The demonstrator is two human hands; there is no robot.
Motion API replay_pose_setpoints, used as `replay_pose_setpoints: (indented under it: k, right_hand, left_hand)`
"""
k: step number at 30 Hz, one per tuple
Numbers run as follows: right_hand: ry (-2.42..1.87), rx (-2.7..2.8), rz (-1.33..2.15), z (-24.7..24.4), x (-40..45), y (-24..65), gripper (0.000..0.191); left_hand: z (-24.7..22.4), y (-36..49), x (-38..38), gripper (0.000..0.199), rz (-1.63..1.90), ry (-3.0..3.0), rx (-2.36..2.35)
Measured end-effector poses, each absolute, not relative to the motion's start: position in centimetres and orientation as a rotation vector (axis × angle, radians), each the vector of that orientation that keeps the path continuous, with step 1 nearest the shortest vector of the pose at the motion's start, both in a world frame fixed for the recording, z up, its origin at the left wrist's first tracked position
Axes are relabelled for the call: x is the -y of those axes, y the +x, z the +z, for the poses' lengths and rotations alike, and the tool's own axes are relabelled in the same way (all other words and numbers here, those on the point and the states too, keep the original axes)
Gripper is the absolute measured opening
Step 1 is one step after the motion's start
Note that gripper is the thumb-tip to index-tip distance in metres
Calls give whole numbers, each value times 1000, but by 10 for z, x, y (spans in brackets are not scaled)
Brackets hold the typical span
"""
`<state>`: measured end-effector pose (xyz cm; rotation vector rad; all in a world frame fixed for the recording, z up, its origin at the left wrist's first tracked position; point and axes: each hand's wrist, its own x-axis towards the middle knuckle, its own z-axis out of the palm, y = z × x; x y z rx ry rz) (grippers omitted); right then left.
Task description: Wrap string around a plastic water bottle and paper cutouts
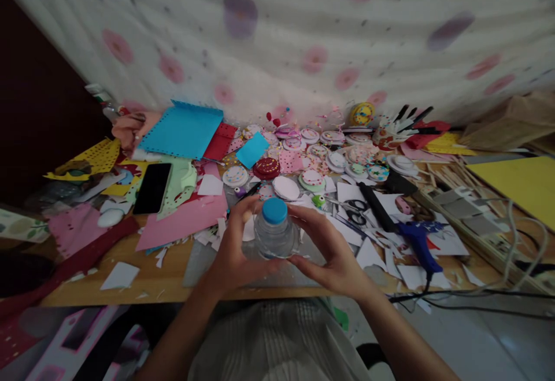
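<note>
A clear plastic bottle with a blue cap (274,211) stands upright near the front edge of the desk. Around its left side curve the fingers and thumb of my left hand (238,248). My right hand (325,248) wraps the other side, its thumb tip close to the left one at the bottle's front. Beneath lies a grey translucent mat (203,265). Just behind the bottle are a white disc (285,188) and a small green piece with an eye (318,200). Black-handled scissors (356,212) rest to the right of my right hand.
A blue glue gun (420,245) with a trailing cable lies at right, near a power strip (468,213). At left are a phone (152,189) and pink paper (182,222). Several decorated discs (266,167) and a cup of tools (390,132) stand along the floral curtain (277,34).
</note>
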<state>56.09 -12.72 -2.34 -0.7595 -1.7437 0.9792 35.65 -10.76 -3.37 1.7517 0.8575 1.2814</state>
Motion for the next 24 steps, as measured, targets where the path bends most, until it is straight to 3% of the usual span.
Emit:
replay_pose_setpoints:
  k: [16,24]
  right_hand:
    - [-798,1641,823,-14,119,555,58]
    - [-667,1570,788,6,106,545,47]
  left_hand:
    - [-37,354,108,101,1145,1770,-877]
    - [-16,355,104,86,1274,1652,-723]
